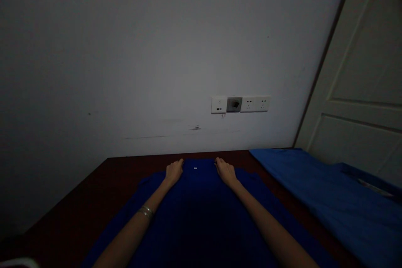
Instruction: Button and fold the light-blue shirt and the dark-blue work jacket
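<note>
A dark blue shirt [201,201] lies spread on a dark red-brown table, running from the far side toward me. Near its far edge, between my hands, sits a small white label [195,168]. My left hand [174,171] is closed on the left end of that far edge, fingers curled round the cloth. On the right end, my right hand [225,170] grips the cloth in the same way. A bracelet [146,212] circles my left wrist. The lower part of the shirt is in deep shadow.
The table [125,171] meets a pale wall [157,71] with sockets and switches [240,104]. A lighter blue cloth [317,188] covers the table's right side, beside a panelled door [361,92]. Part of a white curved object [20,262] shows at the lower left.
</note>
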### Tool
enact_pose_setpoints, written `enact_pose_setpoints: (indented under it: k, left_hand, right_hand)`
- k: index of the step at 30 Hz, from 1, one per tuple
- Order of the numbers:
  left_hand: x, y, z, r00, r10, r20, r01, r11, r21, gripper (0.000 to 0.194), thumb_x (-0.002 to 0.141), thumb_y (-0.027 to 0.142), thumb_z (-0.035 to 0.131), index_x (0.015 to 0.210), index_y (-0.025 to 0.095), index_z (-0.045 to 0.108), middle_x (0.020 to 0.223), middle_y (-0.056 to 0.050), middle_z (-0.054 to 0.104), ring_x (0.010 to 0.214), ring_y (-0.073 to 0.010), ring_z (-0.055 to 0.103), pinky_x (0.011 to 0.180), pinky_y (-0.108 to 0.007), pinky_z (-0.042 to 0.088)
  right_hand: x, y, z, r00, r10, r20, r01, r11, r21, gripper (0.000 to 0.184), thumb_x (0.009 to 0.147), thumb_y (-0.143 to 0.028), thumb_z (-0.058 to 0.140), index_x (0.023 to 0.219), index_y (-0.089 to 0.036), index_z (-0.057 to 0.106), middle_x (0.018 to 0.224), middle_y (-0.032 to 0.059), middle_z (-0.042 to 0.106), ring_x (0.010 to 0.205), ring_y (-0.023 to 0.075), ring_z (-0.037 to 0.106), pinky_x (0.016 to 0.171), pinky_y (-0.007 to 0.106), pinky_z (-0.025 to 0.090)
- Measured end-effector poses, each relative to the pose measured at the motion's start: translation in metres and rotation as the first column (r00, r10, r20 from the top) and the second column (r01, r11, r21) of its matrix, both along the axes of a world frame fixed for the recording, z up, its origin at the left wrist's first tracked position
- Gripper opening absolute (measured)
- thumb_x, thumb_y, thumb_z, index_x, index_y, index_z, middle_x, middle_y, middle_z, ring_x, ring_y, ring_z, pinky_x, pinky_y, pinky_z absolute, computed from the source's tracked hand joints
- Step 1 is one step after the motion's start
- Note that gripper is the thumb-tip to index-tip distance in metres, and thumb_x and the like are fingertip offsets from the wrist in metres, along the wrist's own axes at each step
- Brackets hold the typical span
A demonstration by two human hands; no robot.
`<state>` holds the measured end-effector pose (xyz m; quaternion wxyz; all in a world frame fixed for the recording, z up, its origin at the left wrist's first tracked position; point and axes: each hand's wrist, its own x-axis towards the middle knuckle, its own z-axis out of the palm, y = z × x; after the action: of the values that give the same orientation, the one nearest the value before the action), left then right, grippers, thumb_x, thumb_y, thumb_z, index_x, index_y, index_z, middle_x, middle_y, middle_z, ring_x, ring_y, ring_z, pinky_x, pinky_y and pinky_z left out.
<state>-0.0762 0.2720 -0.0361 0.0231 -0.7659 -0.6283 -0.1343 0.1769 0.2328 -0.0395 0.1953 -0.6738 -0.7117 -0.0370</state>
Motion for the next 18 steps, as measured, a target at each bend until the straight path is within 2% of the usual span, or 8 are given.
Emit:
enact_pose_setpoints:
  k: [5, 9, 11, 13, 16, 18]
  left_hand:
    - [-0.002, 0.002, 0.0, 0.999, 0.027, 0.032, -0.027, 1.0, 0.006, 0.026, 0.09, 0.025, 0.034, 0.102, 0.019, 0.056, 0.099, -0.011, 0.063, 0.091, -0.0229, 0.059, 0.077, -0.033, 0.041]
    - [-0.006, -0.004, 0.005, 0.992, -0.052, 0.117, 0.029, 0.981, 0.19, 0.027, 0.085, 0.018, 0.041, 0.107, 0.016, 0.056, 0.105, -0.011, 0.059, 0.1, -0.0212, 0.052, 0.086, -0.032, 0.038]
    - [-0.006, -0.011, 0.01, 0.979, -0.144, 0.143, 0.105, 0.961, 0.255, 0.027, 0.084, 0.016, 0.042, 0.105, 0.016, 0.058, 0.104, -0.01, 0.058, 0.101, -0.0208, 0.05, 0.088, -0.032, 0.037]
    - [-0.005, -0.02, 0.016, 0.952, -0.275, 0.135, 0.236, 0.939, 0.249, 0.025, 0.083, 0.017, 0.043, 0.1, 0.016, 0.061, 0.101, -0.008, 0.06, 0.099, -0.0205, 0.049, 0.088, -0.032, 0.037]
    - [-0.002, -0.035, 0.023, 0.889, -0.449, 0.096, 0.428, 0.886, 0.179, 0.025, 0.083, 0.019, 0.045, 0.1, 0.018, 0.062, 0.101, -0.006, 0.062, 0.097, -0.0201, 0.05, 0.088, -0.033, 0.037]
    - [-0.001, -0.045, 0.026, 0.866, -0.495, 0.078, 0.481, 0.865, 0.143, 0.026, 0.083, 0.021, 0.047, 0.104, 0.018, 0.062, 0.102, -0.006, 0.062, 0.098, -0.0201, 0.049, 0.088, -0.034, 0.037]
  right_hand:
    - [-0.001, 0.0, 0.002, 0.998, -0.009, 0.068, 0.009, 1.0, 0.004, 0.02, 0.093, -0.029, 0.034, 0.103, -0.02, 0.048, 0.099, 0.0082, 0.06, 0.083, 0.0179, 0.061, 0.066, 0.025, 0.04]
    - [0.004, -0.009, 0.009, 0.997, -0.03, 0.077, 0.023, 0.996, 0.088, 0.024, 0.093, -0.031, 0.032, 0.103, -0.019, 0.05, 0.102, 0.0093, 0.058, 0.097, 0.0206, 0.053, 0.077, 0.029, 0.038]
    - [0.009, -0.014, 0.013, 0.998, -0.023, 0.066, 0.013, 0.989, 0.148, 0.023, 0.091, -0.028, 0.034, 0.097, -0.018, 0.053, 0.101, 0.009, 0.057, 0.097, 0.0202, 0.05, 0.081, 0.029, 0.036]
    - [0.014, -0.02, 0.016, 0.998, 0.027, 0.051, -0.035, 0.985, 0.17, 0.02, 0.088, -0.025, 0.038, 0.091, -0.018, 0.057, 0.098, 0.0077, 0.058, 0.094, 0.019, 0.05, 0.082, 0.028, 0.035]
    - [0.021, -0.027, 0.018, 0.986, 0.159, 0.042, -0.163, 0.981, 0.107, 0.019, 0.085, -0.021, 0.042, 0.09, -0.018, 0.06, 0.095, 0.0062, 0.059, 0.092, 0.0177, 0.05, 0.082, 0.027, 0.035]
    - [0.023, -0.032, 0.018, 0.97, 0.24, 0.048, -0.243, 0.968, 0.06, 0.022, 0.084, -0.021, 0.042, 0.095, -0.018, 0.061, 0.098, 0.006, 0.06, 0.094, 0.0176, 0.05, 0.084, 0.027, 0.035]
